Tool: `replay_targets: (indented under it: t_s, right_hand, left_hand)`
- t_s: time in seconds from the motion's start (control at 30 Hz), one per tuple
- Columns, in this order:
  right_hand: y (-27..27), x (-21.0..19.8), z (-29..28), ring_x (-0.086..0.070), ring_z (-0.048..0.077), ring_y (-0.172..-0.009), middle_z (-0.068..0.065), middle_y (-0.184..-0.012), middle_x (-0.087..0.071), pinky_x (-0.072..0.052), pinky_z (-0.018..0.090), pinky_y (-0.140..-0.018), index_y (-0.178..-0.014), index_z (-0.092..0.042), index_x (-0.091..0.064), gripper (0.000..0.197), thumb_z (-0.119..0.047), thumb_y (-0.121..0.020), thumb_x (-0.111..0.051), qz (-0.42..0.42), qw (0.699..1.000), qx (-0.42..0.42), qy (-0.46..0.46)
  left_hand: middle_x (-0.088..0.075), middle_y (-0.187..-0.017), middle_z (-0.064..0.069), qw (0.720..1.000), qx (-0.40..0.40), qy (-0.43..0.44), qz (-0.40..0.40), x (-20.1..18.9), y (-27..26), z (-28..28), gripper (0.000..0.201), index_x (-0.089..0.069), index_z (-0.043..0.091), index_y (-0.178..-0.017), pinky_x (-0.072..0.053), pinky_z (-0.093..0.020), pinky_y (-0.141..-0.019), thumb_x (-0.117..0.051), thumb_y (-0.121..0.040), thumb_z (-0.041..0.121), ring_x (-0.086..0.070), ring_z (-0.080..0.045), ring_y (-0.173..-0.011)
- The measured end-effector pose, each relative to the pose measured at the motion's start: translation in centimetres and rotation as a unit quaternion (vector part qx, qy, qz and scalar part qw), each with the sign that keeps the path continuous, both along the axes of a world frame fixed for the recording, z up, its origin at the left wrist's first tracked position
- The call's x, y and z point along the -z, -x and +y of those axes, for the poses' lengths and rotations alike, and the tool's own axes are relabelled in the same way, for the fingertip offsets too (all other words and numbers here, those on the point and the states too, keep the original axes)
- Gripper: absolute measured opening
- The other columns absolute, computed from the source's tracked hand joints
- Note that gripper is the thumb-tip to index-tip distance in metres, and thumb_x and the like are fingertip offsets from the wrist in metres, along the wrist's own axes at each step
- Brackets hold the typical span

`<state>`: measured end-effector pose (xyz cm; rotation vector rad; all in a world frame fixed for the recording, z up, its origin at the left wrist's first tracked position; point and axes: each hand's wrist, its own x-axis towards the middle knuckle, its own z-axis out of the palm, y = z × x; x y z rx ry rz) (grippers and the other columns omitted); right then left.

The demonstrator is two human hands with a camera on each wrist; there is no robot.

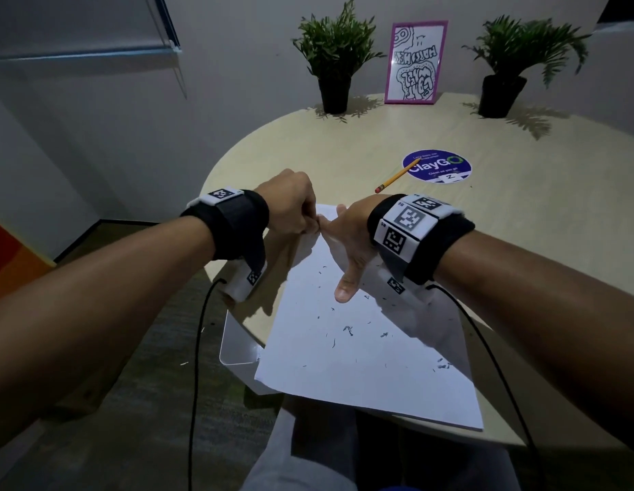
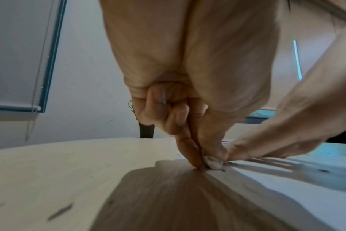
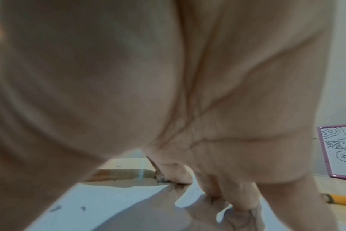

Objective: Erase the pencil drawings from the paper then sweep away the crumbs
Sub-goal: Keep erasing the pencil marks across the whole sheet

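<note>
Head view: sheet of white paper (image 1: 361,349) lies on the round table (image 1: 485,225), near corner overhanging the edge; eraser crumbs (image 1: 349,329) scattered across it, no drawing legible from here; left hand (image 1: 290,203) curled tight at the far left corner of the sheet; right hand (image 1: 347,239) spread flat on the paper just beside it, thumb pointing back toward the person; yellow pencil (image 1: 395,178) lies apart, tip on a purple ClayGo sticker (image 1: 437,166); two potted plants (image 1: 335,54) and a pink-framed picture (image 1: 416,62) at the far rim. Left wrist view: thumb and forefinger pinch a small white eraser (image 2: 213,162) pressed down at the paper's edge; other fingers (image 2: 168,112) curled into the palm; right hand's fingertips touch down right next to it. Right wrist view: mostly palm, blurred; fingers (image 3: 227,187) straight and bearing on the sheet; the pencil's end shows at right. Handling, my read: paper is light, thin, creases and slides easily, so pin it flat close to the rub zone, as here; eraser is small and soft, grip low near the working face; crumbs are weightless, so sweep gently with the flat of a hand toward the table edge.
</note>
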<state>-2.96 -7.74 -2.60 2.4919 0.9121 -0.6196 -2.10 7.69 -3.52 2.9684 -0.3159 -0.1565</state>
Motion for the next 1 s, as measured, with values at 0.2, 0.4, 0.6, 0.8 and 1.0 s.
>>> replay_targets:
  t_s: [0.2, 0.4, 0.6, 0.8, 1.0]
  right_hand:
    - [0.1, -0.3, -0.3, -0.046, 0.037, -0.136, 0.013, -0.161, -0.031, -0.045, 0.051, -0.104, -0.158, -0.014, -0.012, 0.143, -0.089, -0.05, -0.067, 0.003, 1.0, 0.014, -0.005]
    - [0.3, -0.3, 0.4, -0.052, 0.036, -0.131, 0.014, -0.156, -0.039, -0.046, 0.05, -0.104, -0.152, -0.005, -0.03, 0.163, -0.097, -0.019, -0.051, 0.007, 1.0, -0.012, 0.021]
    - [0.4, -0.7, -0.1, -0.039, 0.037, -0.142, 0.014, -0.165, -0.019, -0.04, 0.05, -0.109, -0.156, -0.005, -0.017, 0.138, -0.087, -0.055, -0.063, -0.006, 1.0, 0.0, 0.026]
    - [0.1, -0.2, 0.0, -0.047, 0.036, -0.135, 0.013, -0.159, -0.033, -0.044, 0.046, -0.101, -0.154, -0.005, -0.026, 0.133, -0.087, -0.057, -0.065, -0.001, 1.0, 0.009, 0.024]
    - [0.4, -0.5, 0.3, -0.044, 0.036, -0.138, 0.013, -0.16, -0.031, -0.042, 0.05, -0.108, -0.155, -0.007, -0.022, 0.149, -0.091, -0.038, -0.06, 0.017, 1.0, 0.012, 0.016]
  left_hand:
    - [-0.072, -0.074, 0.008, 1.0, 0.011, 0.001, 0.009, -0.6, 0.1, 0.1, 0.009, -0.079, 0.02, -0.082, -0.049, -0.022, -0.062, -0.081, -0.082, 0.03, -0.063, -0.005, -0.069]
    - [-0.074, -0.078, 0.006, 0.999, 0.041, -0.013, 0.03, -0.2, 1.2, 0.0, 0.008, -0.079, 0.02, -0.084, -0.057, -0.032, -0.073, -0.081, -0.081, 0.027, -0.067, -0.013, -0.076]
    - [-0.071, -0.084, 0.001, 0.998, 0.027, -0.046, -0.021, -0.6, -0.3, -0.2, 0.012, -0.075, 0.018, -0.086, -0.056, -0.034, -0.071, -0.078, -0.083, 0.029, -0.066, -0.021, -0.082]
    - [-0.067, -0.075, 0.016, 0.989, 0.138, -0.038, 0.042, -0.2, 1.6, 1.0, 0.003, -0.074, 0.023, -0.088, -0.035, -0.006, -0.056, -0.076, -0.086, 0.025, -0.056, 0.005, -0.066]
    - [-0.068, -0.085, 0.008, 0.993, 0.105, -0.058, 0.003, -0.5, -0.8, 0.8, 0.011, -0.074, 0.016, -0.096, -0.033, -0.014, -0.056, -0.07, -0.09, 0.023, -0.05, 0.003, -0.066]
